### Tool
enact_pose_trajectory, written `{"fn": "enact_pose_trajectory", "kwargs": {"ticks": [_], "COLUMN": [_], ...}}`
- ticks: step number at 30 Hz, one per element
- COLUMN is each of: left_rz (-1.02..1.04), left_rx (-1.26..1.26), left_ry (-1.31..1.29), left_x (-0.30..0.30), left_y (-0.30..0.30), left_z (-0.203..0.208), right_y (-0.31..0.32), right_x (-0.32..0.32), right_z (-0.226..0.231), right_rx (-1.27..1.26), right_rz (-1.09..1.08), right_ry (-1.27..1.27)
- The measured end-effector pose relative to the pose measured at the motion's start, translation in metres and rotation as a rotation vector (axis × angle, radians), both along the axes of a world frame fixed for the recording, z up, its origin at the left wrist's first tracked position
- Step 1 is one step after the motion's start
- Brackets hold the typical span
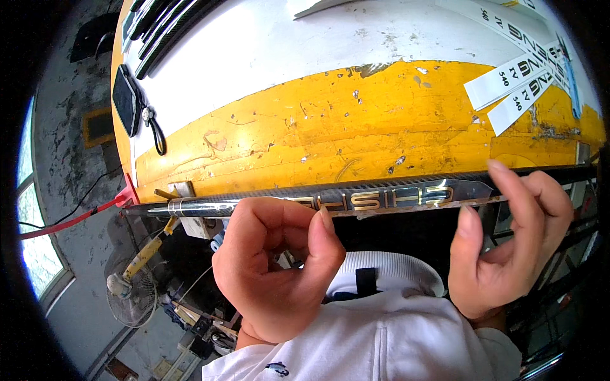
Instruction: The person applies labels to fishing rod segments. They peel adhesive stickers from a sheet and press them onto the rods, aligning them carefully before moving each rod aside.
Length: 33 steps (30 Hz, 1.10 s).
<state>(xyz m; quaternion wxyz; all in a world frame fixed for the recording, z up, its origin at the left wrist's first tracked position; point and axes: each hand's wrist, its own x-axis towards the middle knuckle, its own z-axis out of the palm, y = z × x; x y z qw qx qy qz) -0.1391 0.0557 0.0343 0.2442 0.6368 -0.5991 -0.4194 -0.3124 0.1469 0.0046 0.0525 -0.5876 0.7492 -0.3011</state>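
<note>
A long black carbon-weave tube (540, 178) lies along the near edge of the table. On it rests a decal strip (397, 198), clear film with shiny gold lettering. My left hand (279, 267) is closed in a pinch, thumb and forefinger at the film's near edge; the curled fingers hide the strip's left part. My right hand (508, 247) is open beside the strip's right end, thumb and forefinger apart with the film's tip between them. Whether either fingertip there touches the film, I cannot tell.
The yellow and white table (279, 140) has chipped paint. White printed label strips (508, 86) lie at the far right, black tubes (168, 28) at the far left. A black phone (126, 101) with a strap sits by the left edge, near a red clamp (129, 190). A fan (131, 292) stands below.
</note>
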Motion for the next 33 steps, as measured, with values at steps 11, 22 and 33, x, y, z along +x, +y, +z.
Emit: {"fn": "enact_pose_trajectory", "kwargs": {"ticks": [11, 22, 33], "left_rz": [-0.017, -0.042, -0.401], "left_rx": [0.028, -0.030, -0.891], "left_ry": [0.002, 0.285, 0.157], "left_x": [0.003, 0.021, 0.039], "left_y": [0.000, 0.008, -0.011], "left_z": [0.000, -0.007, -0.002], "right_y": [-0.003, -0.009, -0.001], "right_x": [-0.007, -0.010, 0.000], "right_z": [0.018, 0.025, 0.025], "right_rx": [-0.095, -0.002, -0.182], "right_rz": [0.313, 0.449, 0.535], "right_ry": [-0.117, -0.496, -0.754]}}
